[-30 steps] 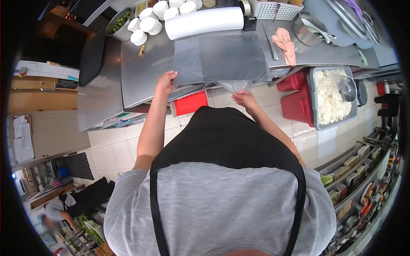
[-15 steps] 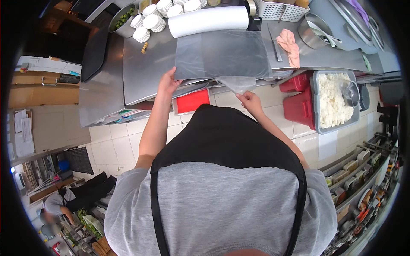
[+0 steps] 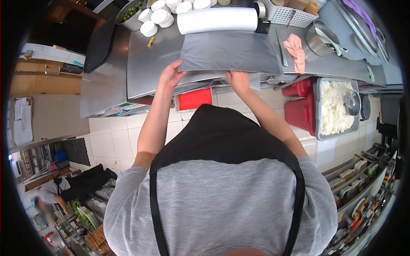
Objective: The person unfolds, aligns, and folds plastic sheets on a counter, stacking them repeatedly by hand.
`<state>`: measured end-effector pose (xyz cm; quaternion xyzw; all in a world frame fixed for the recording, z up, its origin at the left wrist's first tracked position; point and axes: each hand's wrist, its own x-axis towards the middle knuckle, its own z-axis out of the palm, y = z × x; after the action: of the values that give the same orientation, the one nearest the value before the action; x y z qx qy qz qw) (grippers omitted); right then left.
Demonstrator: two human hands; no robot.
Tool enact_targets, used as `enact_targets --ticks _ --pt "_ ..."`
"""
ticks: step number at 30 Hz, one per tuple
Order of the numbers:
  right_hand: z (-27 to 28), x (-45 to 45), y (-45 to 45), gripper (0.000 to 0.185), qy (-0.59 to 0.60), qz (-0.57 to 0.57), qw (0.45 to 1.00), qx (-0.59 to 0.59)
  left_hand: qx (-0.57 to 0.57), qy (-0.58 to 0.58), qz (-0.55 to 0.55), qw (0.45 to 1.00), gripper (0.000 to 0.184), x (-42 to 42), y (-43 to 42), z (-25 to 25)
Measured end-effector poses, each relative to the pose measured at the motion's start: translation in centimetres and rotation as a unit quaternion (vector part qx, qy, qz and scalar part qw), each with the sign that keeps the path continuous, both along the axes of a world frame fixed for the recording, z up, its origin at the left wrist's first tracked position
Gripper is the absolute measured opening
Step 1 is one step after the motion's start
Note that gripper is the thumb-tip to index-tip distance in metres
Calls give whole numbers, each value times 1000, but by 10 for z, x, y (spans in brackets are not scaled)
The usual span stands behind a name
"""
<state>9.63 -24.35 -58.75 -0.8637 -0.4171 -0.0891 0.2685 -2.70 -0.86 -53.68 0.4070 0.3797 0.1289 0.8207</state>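
A clear plastic sheet (image 3: 230, 51) runs from a white roll (image 3: 218, 20) across the steel counter to its front edge. My left hand (image 3: 171, 75) pinches the sheet's front left corner, with thumb and fingertips at the edge. Farther right, my right hand (image 3: 239, 81) is closed at the middle of the sheet's front edge, its fingertips partly hidden there. Some loose clear plastic (image 3: 255, 81) hangs just beside that hand, below the counter edge.
Stacked white dishes (image 3: 161, 18), a pot of green fruit (image 3: 131, 15) and a yellow clip (image 3: 150, 42) stand left. Right are a knife (image 3: 282, 46), a pink cloth (image 3: 294, 53), a steel pot (image 3: 320, 38) and a rice tub (image 3: 337, 106). A person (image 3: 55, 190) works behind, lower left.
My right hand has moved up and left from the hanging plastic flap to the sheet's front edge. The sheet now lies straighter; my left hand stays at its corner. The view has shifted slightly.
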Motion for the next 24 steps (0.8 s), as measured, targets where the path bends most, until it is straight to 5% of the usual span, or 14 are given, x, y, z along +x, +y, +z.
enact_targets --ticks 3,8,12,17,20,24 --pt "1 -7 18 24 149 -1 980 -134 7 18 4 1000 23 1 -6 8" --pt "5 -61 35 14 -8 237 971 15 4 17 -23 1000 32 -3 -10 12" --pt "13 -49 25 21 -135 236 955 117 22 22 -7 999 28 -1 -9 6" --pt "16 -28 -10 49 -27 132 983 -122 18 23 -11 1000 31 -1 -6 9" --pt "-7 -16 -10 37 -96 90 987 -94 14 21 -10 1000 32 0 -3 8" --pt "-14 -16 -1 22 -33 72 996 -47 15 23 -18 999 31 1 0 4"
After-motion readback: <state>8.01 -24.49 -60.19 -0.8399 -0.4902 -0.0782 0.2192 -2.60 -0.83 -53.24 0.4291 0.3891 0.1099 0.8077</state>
